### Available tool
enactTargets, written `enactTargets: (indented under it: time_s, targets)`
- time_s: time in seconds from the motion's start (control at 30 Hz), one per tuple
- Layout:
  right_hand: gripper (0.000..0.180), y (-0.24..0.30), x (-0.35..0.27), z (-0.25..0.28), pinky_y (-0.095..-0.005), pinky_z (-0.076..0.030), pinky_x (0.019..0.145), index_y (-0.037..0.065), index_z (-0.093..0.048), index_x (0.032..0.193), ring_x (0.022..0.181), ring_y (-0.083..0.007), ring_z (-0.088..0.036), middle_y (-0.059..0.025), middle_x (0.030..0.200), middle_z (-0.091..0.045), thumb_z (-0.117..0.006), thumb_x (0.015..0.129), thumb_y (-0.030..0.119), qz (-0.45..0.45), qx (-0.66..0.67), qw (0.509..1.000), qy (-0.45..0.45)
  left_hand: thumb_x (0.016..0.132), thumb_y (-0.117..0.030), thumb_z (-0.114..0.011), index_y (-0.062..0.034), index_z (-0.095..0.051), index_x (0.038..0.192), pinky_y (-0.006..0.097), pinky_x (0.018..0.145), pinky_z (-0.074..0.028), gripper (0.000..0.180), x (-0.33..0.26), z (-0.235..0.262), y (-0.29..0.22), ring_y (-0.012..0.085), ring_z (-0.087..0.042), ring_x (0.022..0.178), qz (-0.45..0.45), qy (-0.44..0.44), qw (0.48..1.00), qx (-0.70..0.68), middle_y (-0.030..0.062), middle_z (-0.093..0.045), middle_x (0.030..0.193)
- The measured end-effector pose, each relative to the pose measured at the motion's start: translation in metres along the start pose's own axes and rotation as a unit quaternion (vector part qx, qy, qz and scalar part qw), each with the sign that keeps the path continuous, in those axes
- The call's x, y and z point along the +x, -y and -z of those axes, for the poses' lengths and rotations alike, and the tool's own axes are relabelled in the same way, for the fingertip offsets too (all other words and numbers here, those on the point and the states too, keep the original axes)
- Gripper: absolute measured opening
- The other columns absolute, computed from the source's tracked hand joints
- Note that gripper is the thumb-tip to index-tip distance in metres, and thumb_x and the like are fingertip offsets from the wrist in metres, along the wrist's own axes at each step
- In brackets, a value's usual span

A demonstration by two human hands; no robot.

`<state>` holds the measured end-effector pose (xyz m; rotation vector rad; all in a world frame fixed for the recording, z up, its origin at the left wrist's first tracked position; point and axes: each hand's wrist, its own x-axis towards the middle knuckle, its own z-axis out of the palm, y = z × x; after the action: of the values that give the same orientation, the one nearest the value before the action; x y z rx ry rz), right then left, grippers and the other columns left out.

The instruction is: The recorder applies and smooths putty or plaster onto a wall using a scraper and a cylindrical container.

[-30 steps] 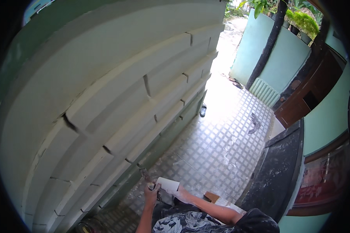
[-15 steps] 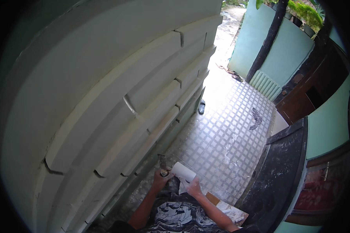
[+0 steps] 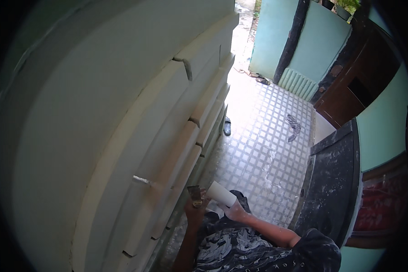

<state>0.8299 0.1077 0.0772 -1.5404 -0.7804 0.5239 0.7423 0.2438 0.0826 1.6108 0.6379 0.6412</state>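
My left hand (image 3: 194, 213) is closed round the handle of a putty knife (image 3: 194, 194), its flat dark blade pointing up and away from me. Close to its right, my right hand (image 3: 236, 211) grips a smooth white cylinder (image 3: 221, 194) near its lower right end. The cylinder is tilted, and whether it is hollow does not show. Both hands have pale smudges and are held in front of my dark patterned shirt. The pale wall (image 3: 136, 131) with raised, stepped blocks and grooves rises just left of my left hand.
Checkered floor tiles (image 3: 254, 149) have white smears. A crumpled dark cloth (image 3: 293, 128) lies on them, and a black sandal (image 3: 227, 127) lies beside the wall. More footwear (image 3: 260, 79) sits farther off. A dark panel (image 3: 324, 181) stands to the right, near a brown door (image 3: 360, 84).
My view has turned and come closer to the wall, and the white-smeared board at lower right has left the picture. Both hands keep their hold on the putty knife and the white cylinder.
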Motion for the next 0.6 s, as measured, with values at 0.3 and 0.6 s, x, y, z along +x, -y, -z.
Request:
enactTargets:
  time_s: [0.3, 0.6]
  targets:
    - [0.020, 0.014, 0.109, 0.079, -0.0264, -0.050, 0.067, -0.004, -0.060, 0.099, 0.080, -0.0150, -0.065, -0.0092, 0.087, -0.067, -0.065, 0.080, 0.002, -0.006, 0.065, 0.984, -0.165, 0.077, 0.008, -0.062, 0.0034, -0.058, 0.094, 0.027, 0.075, -0.050, 0.018, 0.054, -0.005, -0.021, 0.0169, -0.063, 0.087, 0.046, -0.121, 0.992, 0.003, 0.0153, -0.066, 0.091]
    - [0.017, 0.031, 0.277, 0.187, -0.0278, -0.050, 0.061, -0.002, -0.064, 0.091, 0.070, -0.0190, -0.067, -0.0098, 0.082, -0.068, -0.070, 0.077, 0.007, 0.232, -0.098, 0.951, -0.178, 0.082, -0.001, -0.056, 0.0101, -0.059, 0.098, 0.030, 0.074, -0.052, 0.020, 0.074, -0.043, -0.014, 0.0201, -0.066, 0.076, -0.006, -0.219, 0.976, 0.009, 0.0181, -0.067, 0.087]
